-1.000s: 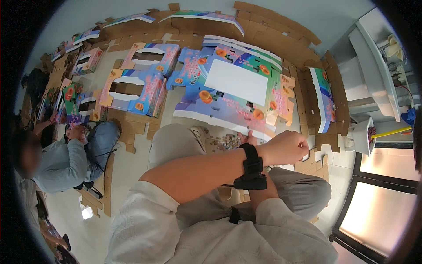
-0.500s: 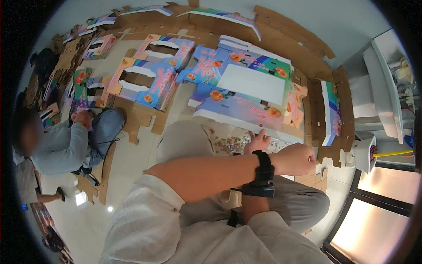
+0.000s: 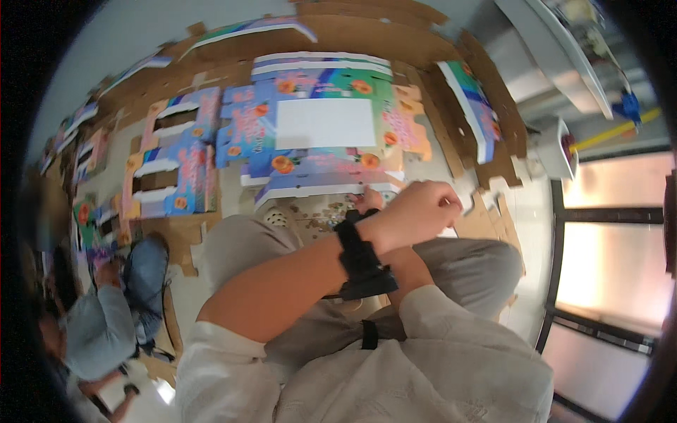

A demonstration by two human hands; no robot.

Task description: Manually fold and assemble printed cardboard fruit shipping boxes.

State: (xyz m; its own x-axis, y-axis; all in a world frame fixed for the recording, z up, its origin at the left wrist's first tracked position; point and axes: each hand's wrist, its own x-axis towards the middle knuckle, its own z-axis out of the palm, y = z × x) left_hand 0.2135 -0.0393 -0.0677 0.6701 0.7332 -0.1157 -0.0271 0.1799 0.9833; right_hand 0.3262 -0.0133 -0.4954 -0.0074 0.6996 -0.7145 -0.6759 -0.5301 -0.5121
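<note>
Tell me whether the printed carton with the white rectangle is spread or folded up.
Spread. The printed carton lies with panels side by side, its left flap and right flap jutting outward.

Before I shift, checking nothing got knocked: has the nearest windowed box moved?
No: the windowed box keeps its place against the brown cardboard at its near edge; the camera view shifted.

Pink lettering runs over the large printed carton (image 3: 324, 127) in the upper middle of the frame: on its blue left flap (image 3: 242, 130), on its peach-toned right flap (image 3: 405, 127), and above and below its white rectangle (image 3: 324, 120). Similar pink lettering marks the two smaller cartons (image 3: 189, 176) at centre left. All is too small and blurred to read.
</note>
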